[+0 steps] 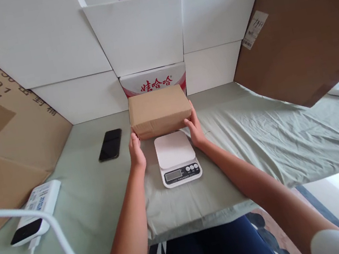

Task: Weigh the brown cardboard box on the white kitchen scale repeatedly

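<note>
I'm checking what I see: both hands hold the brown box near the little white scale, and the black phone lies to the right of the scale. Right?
Not quite. In the head view the black phone lies left of the scale, not right. Both the left hand and right hand do hold the brown box.

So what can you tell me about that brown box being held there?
The box is a plain oblong parcel in brown paper or cardboard, closed, with no label showing. It lies level, long side toward the camera, just behind the white scale. The left hand and right hand grip its two ends. Whether it rests on the cloth or is lifted cannot be told.
</note>
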The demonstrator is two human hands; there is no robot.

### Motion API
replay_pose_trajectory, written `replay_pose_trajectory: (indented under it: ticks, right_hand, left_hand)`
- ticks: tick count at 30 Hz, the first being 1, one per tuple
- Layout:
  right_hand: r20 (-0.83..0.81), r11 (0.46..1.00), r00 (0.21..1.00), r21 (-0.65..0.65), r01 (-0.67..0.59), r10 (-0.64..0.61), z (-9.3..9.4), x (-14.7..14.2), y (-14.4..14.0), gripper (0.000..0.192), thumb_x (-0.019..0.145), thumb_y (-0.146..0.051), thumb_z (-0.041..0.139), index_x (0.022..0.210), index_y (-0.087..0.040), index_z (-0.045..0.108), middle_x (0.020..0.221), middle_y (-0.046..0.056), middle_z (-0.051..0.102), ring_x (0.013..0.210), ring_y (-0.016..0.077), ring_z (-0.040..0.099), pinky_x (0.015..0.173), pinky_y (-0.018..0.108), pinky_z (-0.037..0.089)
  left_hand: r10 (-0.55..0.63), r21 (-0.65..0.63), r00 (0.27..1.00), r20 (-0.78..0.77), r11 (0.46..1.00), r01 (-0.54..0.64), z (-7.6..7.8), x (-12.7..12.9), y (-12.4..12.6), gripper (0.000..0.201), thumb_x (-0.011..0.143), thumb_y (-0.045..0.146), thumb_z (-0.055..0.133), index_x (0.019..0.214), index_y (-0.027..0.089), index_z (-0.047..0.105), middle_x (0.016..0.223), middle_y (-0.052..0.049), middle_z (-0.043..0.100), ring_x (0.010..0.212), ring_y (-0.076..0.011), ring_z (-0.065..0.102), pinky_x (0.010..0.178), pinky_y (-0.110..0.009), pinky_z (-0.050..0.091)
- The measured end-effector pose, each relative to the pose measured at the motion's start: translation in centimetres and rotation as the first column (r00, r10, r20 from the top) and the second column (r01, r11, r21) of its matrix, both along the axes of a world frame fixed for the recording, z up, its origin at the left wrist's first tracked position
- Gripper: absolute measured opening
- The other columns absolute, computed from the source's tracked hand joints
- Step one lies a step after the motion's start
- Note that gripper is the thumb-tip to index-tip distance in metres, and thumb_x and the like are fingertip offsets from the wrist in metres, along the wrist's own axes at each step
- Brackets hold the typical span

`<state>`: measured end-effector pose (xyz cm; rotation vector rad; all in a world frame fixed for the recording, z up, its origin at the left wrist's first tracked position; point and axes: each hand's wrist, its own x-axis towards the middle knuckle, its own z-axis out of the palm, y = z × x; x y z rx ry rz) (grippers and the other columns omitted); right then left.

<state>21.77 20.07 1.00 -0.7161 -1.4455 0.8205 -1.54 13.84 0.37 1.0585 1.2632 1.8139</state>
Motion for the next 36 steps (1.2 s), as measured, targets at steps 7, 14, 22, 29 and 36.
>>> replay_pose_trajectory:
  ticks: [7, 14, 22, 29, 36]
  right_hand:
    - [0.058, 0.998, 0.997, -0.004, 0.056, -0.055, -1.3, 2.8, -7.3, 0.087, 0.095, -0.073, 0.053, 0.168, -0.040, 0.020, 0.177, 0.002, 0.032, 0.168, 0.0277, 0.023, 0.138, 0.058, 0.021]
    - [0.051, 0.995, 0.995, -0.037, 0.092, -0.090, -0.8, 4.0, -11.1, 0.078, 0.098, -0.072, 0.048, 0.166, -0.041, 0.028, 0.177, 0.002, 0.030, 0.168, 0.0300, 0.024, 0.137, 0.057, 0.026]
    - [0.104, 0.990, 0.986, -0.039, 0.132, -0.128, -0.9, 3.8, -11.3, 0.074, 0.101, -0.069, 0.045, 0.166, -0.038, 0.029, 0.174, 0.003, 0.037, 0.163, 0.0285, 0.034, 0.135, 0.051, 0.031]
    - [0.061, 0.992, 0.993, -0.073, 0.107, -0.103, -0.5, 3.9, -11.3, 0.076, 0.100, -0.069, 0.047, 0.165, -0.034, 0.032, 0.171, 0.006, 0.040, 0.159, 0.0313, 0.039, 0.134, 0.052, 0.034]
    - [-0.004, 0.984, 0.993, -0.137, 0.117, -0.118, -0.3, 4.0, -11.0, 0.068, 0.099, -0.070, 0.047, 0.157, -0.036, 0.044, 0.167, 0.007, 0.047, 0.155, 0.0325, 0.045, 0.129, 0.057, 0.038]
  left_hand:
    - [-0.087, 0.115, 0.989, -0.122, 0.988, 0.101, -0.1, 1.8, -9.8, 0.083, 0.090, 0.080, 0.053, 0.150, 0.024, 0.062, 0.158, -0.014, 0.059, 0.159, -0.0355, 0.038, 0.131, -0.048, 0.031]
    - [-0.150, 0.071, 0.977, -0.152, 0.984, 0.162, -0.9, 2.5, -12.9, 0.086, 0.092, 0.079, 0.050, 0.157, 0.024, 0.055, 0.161, -0.014, 0.057, 0.159, -0.0376, 0.038, 0.127, -0.051, 0.038]
    - [-0.125, 0.010, 0.981, -0.147, 0.992, 0.127, -1.2, 2.2, -13.1, 0.088, 0.089, 0.083, 0.049, 0.156, 0.027, 0.057, 0.160, -0.012, 0.057, 0.157, -0.0365, 0.042, 0.128, -0.050, 0.038]
    - [-0.139, 0.012, 0.978, -0.155, 0.990, 0.143, -1.1, 2.2, -12.9, 0.088, 0.090, 0.084, 0.046, 0.157, 0.028, 0.055, 0.162, -0.012, 0.056, 0.157, -0.0368, 0.042, 0.128, -0.051, 0.036]
    - [-0.122, 0.025, 0.984, -0.126, 0.992, 0.126, -1.1, 2.3, -12.8, 0.088, 0.091, 0.083, 0.046, 0.160, 0.029, 0.052, 0.171, -0.008, 0.044, 0.162, -0.0344, 0.033, 0.130, -0.047, 0.033]
